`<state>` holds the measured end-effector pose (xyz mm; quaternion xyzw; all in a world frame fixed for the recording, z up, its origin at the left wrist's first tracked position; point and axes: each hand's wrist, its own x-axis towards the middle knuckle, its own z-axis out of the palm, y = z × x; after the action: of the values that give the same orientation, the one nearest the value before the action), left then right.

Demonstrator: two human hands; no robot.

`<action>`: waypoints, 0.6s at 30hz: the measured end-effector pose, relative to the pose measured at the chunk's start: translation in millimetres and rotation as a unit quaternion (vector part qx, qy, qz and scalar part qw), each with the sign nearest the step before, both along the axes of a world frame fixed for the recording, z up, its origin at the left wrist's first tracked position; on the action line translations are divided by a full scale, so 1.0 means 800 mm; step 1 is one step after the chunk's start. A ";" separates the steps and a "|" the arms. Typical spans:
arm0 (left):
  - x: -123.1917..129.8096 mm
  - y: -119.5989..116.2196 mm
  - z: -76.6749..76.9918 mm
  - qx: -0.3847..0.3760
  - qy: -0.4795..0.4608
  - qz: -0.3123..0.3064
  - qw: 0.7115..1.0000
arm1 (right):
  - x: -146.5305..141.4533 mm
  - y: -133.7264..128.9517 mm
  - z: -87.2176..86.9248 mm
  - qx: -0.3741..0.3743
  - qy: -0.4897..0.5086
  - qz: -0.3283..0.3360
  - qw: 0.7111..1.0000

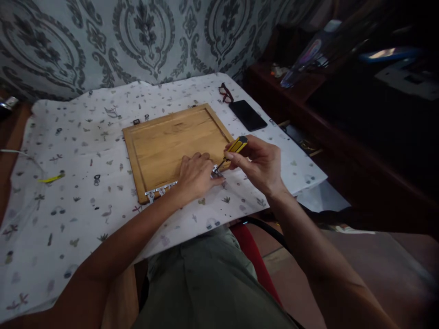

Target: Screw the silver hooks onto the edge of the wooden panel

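Note:
A framed wooden panel (171, 144) lies on the table in front of me. My left hand (196, 174) rests on its near edge, with fingers curled over the wood and the thumb against a small metal bracket (216, 172). My right hand (262, 162) grips a screwdriver (237, 145) by its yellow and black handle. The screwdriver slants down to the left, and its tip meets the bracket; the exact contact is too small to make out. A metal strip with hooks (160, 189) runs along the near edge, partly hidden by my left hand and forearm.
A printed white cloth (85, 137) covers the table. Glasses (226, 93) and a black phone (247, 115) lie beyond the panel at right. A yellow object (50, 178) lies at left. A bottle (303, 59) stands on dark furniture at right. Patterned fabric (147, 41) rises behind.

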<state>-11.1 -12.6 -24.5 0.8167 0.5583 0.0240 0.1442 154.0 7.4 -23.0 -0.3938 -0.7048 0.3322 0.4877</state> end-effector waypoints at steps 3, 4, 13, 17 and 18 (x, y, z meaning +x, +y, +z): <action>0.000 -0.001 0.000 0.009 0.005 0.001 1.000 | -0.007 0.000 -0.002 0.013 -0.011 -0.015 1.000; -0.001 -0.002 0.000 0.013 0.007 0.001 1.000 | -0.009 -0.001 -0.003 0.013 -0.010 -0.016 1.000; -0.004 -0.001 -0.002 0.026 0.009 -0.015 1.000 | -0.016 -0.012 -0.006 -0.012 0.020 -0.033 0.999; -0.003 -0.002 -0.001 0.027 0.002 -0.015 1.000 | -0.015 -0.013 -0.012 -0.007 -0.001 -0.026 1.000; -0.003 -0.002 -0.001 0.027 -0.001 -0.016 0.999 | -0.014 -0.012 -0.013 -0.006 -0.008 -0.023 1.000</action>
<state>-13.9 -14.2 -25.6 0.8292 0.5439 0.0376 0.1227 142.5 -1.9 -33.1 -0.4159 -0.6971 0.3221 0.4871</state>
